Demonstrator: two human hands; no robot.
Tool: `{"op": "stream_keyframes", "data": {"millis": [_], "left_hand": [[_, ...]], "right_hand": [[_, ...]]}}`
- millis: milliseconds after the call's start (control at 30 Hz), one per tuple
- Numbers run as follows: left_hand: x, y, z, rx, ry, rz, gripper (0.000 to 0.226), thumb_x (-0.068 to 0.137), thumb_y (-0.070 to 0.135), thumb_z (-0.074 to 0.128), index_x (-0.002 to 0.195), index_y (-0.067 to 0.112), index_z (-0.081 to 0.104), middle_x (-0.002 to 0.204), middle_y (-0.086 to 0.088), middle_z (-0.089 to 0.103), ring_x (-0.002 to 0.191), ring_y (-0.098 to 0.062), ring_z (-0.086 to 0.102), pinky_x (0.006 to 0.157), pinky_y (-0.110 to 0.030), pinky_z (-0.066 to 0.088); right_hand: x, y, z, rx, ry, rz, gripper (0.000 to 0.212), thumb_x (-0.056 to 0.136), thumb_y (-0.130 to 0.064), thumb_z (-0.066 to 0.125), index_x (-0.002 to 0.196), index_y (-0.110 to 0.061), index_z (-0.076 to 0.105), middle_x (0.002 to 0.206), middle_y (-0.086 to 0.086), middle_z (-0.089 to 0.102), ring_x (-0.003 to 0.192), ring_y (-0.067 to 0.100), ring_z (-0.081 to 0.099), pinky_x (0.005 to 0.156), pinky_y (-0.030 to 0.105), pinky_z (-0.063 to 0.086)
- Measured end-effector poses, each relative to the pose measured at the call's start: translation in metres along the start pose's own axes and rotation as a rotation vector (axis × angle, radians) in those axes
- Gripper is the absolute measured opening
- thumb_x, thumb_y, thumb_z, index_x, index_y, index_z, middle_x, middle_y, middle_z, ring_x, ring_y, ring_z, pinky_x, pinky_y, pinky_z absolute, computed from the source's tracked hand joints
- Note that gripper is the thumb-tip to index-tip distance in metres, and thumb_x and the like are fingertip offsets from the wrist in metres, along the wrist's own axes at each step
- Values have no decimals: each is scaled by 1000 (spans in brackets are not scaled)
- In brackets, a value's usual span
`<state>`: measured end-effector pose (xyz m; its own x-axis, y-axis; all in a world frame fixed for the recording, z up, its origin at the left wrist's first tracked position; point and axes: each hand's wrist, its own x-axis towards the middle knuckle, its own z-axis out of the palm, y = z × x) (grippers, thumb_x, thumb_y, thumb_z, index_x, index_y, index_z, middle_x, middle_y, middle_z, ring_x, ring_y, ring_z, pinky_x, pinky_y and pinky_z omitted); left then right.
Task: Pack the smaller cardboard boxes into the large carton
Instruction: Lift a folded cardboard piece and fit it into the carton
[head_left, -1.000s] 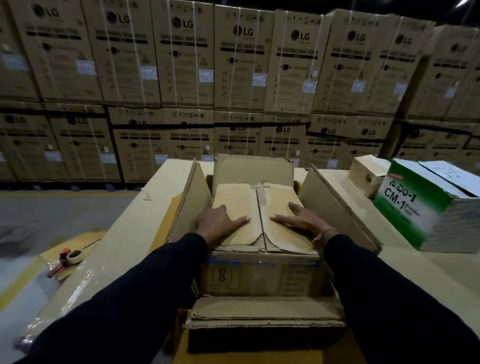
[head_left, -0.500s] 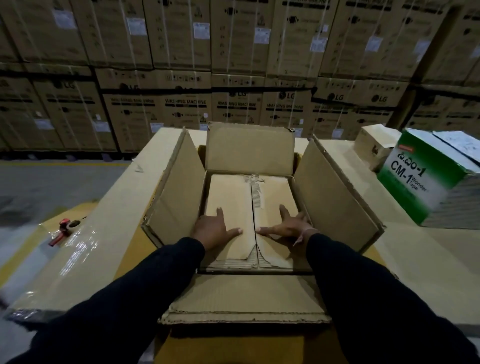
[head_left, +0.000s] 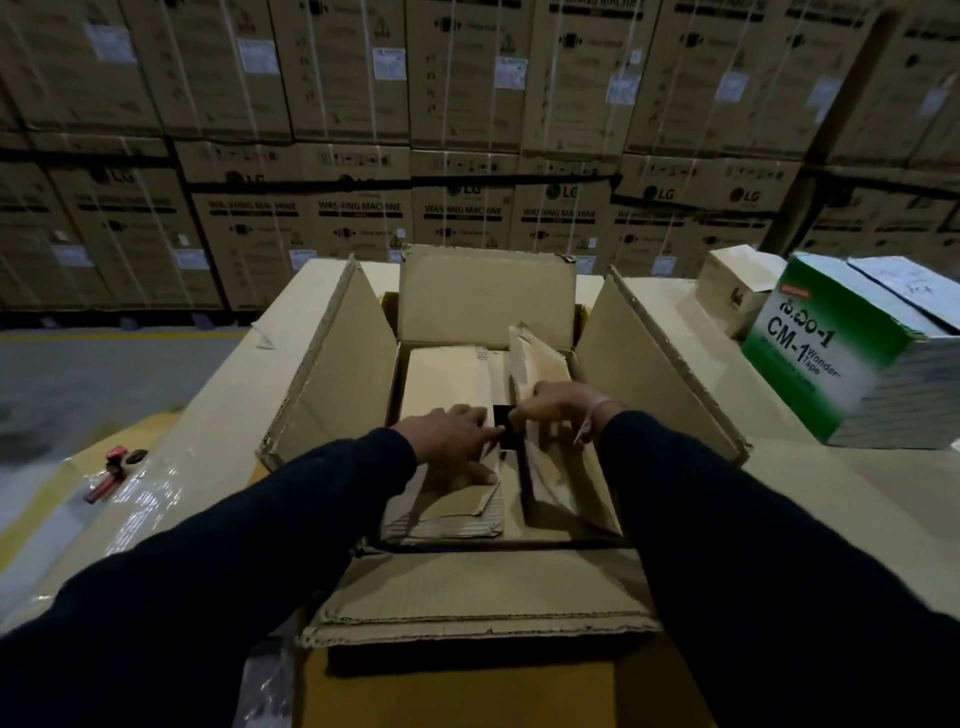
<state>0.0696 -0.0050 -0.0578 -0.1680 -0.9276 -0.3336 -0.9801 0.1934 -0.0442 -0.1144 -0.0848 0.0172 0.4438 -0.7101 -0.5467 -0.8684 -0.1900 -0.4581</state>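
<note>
**Inner box down in the carton, its flaps under my hands**

While the large carton (head_left: 488, 415) stands on the bench (head_left: 810, 499) with all four flaps spread wide, a smaller cardboard box (head_left: 447, 379) sits down inside it, filling most of the opening. My left hand (head_left: 452, 441) lies on that box's left top flap, fingers (head_left: 483, 474) nearly straight and pressing it flat. My right hand (head_left: 563, 410) curls its fingers round the edge of the right flap (head_left: 540, 374), which stands lifted, with a dark gap showing between the two flaps.

I judge the packing partly done: one box is in, its top is unsettled, and another small box (head_left: 735, 296) waits near the far right of the bench, outside the carton.

Legible writing: the green-and-white box (head_left: 841, 358) reads "CM-1 Wonder Tape"; the stacked cartons (head_left: 363, 218) behind read "LG" and "WASHING MACHINE". A red tape cutter (head_left: 111, 470) lies at left.
</note>
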Motion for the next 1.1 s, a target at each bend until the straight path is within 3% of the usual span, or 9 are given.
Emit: {"op": "stream_keyframes", "data": {"millis": [133,233,367,533,600,700,867,1033,1100], "left_hand": [[11,15,-2,26,17,117,75,95,73,41,160,40,24,171,-4,8,157,-32,6,124,-59,15],[20,27,-7,53,18,163,60,102,65,37,151,33,45,166,-4,29,157,-28,7,124,-60,4],[22,35,-16,125,10,162,57,104,62,33,129,22,65,132,-4,65,144,-27,41,123,-61,6],[11,35,-59,250,82,126,61,104,62,30,104,15,68,92,0,68,93,-23,67,120,-54,27],[3,27,-83,249,114,63,58,104,62,33,98,14,66,91,-3,68,86,-24,65,99,-48,48],[-14,-4,-115,240,71,-59,49,102,55,49,99,11,70,87,-1,68,80,-21,65,76,-40,55],[-57,-79,-97,196,-62,-281,46,90,45,72,129,24,65,129,-6,66,116,-27,65,95,-40,54],[-77,-123,-43,334,-132,-179,66,98,68,41,154,32,41,162,-1,36,152,-28,26,124,-57,9],[-73,-125,-43,310,-106,-150,69,96,71,39,154,32,41,162,-1,37,153,-26,26,124,-55,6]], "right_hand": [[-10,2,-38,-250,174,-52,70,89,-21,75,149,-16,40,121,9,66,109,29,66,78,37,59],[-11,27,-44,-848,447,-86,78,100,-10,53,167,-17,13,170,20,19,157,45,12,125,60,23],[-4,66,-29,-1231,363,-25,48,110,-24,36,156,-16,44,168,11,32,159,36,16,129,56,7],[8,68,-11,-1043,299,-38,38,105,-19,52,142,-16,61,148,8,56,141,30,48,126,47,24],[9,62,-11,-871,222,-31,41,100,-20,63,141,-18,63,140,7,62,136,29,54,120,42,35],[9,60,-12,-553,160,25,36,88,-28,77,124,-23,73,118,4,71,103,25,70,77,33,59],[18,71,1,-407,127,0,26,81,-28,78,107,-27,76,99,-2,73,85,17,71,58,25,53],[17,66,10,-469,68,-95,35,101,-54,53,127,-37,67,125,-4,63,120,13,53,102,40,44],[18,66,13,-337,11,-84,34,103,-56,50,118,-32,69,119,0,68,113,17,62,95,38,47]]}}
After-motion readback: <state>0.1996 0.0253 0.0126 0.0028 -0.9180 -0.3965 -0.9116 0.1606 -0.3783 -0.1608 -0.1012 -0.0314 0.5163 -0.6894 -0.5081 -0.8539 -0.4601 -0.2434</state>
